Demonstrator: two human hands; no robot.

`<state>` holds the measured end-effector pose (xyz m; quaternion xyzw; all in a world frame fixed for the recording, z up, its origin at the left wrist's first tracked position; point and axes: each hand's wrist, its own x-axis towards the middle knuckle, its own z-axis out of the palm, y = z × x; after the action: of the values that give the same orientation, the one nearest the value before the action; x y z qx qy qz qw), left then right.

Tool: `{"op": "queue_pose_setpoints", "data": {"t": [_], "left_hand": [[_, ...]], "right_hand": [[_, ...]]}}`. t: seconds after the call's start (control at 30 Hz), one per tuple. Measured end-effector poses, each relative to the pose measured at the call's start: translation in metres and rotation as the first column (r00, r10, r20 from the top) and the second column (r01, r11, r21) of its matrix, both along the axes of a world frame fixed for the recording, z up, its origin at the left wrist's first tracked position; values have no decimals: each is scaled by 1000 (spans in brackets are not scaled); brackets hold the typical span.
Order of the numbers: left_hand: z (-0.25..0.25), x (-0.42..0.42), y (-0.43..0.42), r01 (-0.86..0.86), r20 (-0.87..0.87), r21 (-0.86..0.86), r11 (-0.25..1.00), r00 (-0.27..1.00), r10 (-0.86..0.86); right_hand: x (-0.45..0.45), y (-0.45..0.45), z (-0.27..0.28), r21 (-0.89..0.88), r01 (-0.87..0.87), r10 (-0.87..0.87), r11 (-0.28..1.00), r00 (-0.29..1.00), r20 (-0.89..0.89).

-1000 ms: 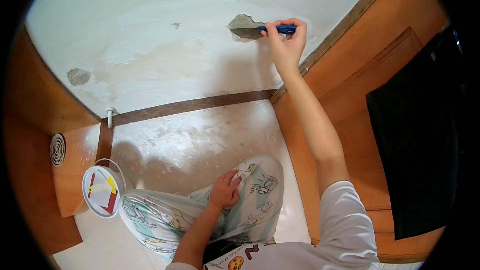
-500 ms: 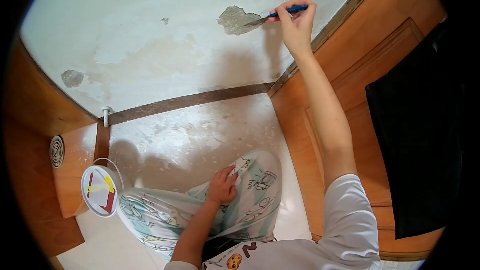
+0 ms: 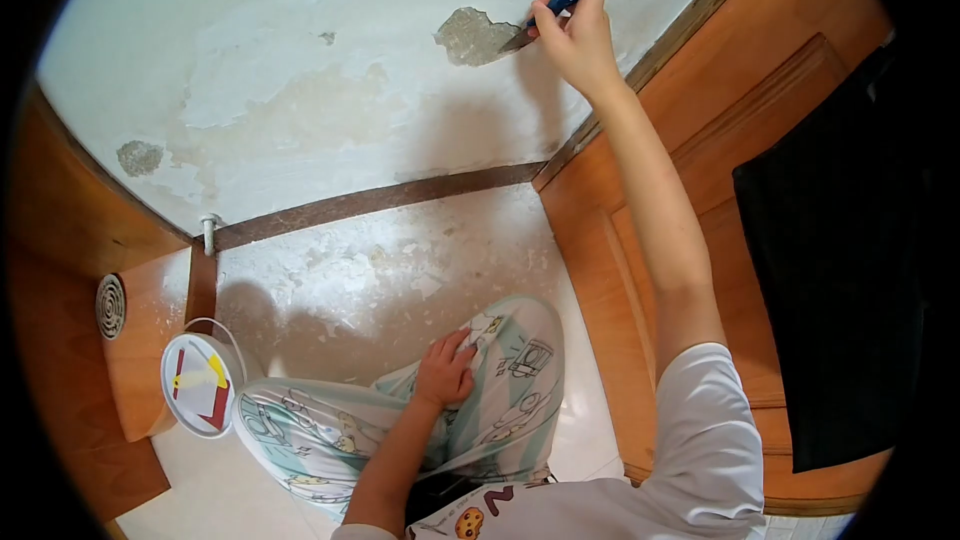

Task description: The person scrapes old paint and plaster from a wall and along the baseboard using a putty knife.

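Note:
My right hand [image 3: 575,35] is closed on the blue handle of a scraper [image 3: 517,40]. Its metal blade, tilted down to the left, lies at the right edge of a grey bare patch [image 3: 474,37] in the white wall [image 3: 290,0]. My left hand [image 3: 445,370] rests on the patterned trousers [image 3: 520,360] over my leg, fingers spread a little and holding nothing.
A lidded white bucket [image 3: 200,385] stands on the floor at the left, near a wooden box [image 3: 150,340] with a round grille. White flakes lie on the floor [image 3: 400,260]. Wooden panels [image 3: 740,170] and a black cloth [image 3: 830,290] are at the right.
The scraper has moved from over the patch to its right edge, and its handle has swung to point more upward. My left hand stays on my leg. The camera view has shifted slightly.

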<state>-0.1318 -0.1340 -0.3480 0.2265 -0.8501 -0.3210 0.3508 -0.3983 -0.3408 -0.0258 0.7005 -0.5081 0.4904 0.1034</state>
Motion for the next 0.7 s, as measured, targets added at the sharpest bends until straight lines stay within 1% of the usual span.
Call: {"op": "queue_pose_setpoints", "data": {"t": [0.13,0.17,0.27,0.37,0.47,0.57,0.67,0.7], "left_hand": [[0,2,-1,11,5,4,1000,1000,-11],[-3,1,0,12,8,12,1000,1000,-12],[-2,1,-1,-3,-1,-14,1000,1000,3],[1,2,-1,3,6,-10,1000,1000,-3],[-2,1,-1,1,-2,-13,1000,1000,-1],[0,3,0,-3,15,-19,1000,1000,3],[2,2,-2,15,-23,3,1000,1000,-14],[0,0,-5,9,-31,-1,1000,999,-9]], "right_hand": [[2,6,-3,15,-15,15,1000,1000,-4],[4,8,-2,33,-5,3,999,999,54],[4,5,1,53,-26,26,998,1000,5],[-5,3,-2,0,6,-6,1000,1000,22],[-6,7,-9,-26,13,-12,1000,998,64],[-9,12,-10,-60,17,-5,998,979,205],[-27,9,-33,-13,39,-39,999,999,1],[-20,15,-30,-39,37,-31,999,989,144]]}}
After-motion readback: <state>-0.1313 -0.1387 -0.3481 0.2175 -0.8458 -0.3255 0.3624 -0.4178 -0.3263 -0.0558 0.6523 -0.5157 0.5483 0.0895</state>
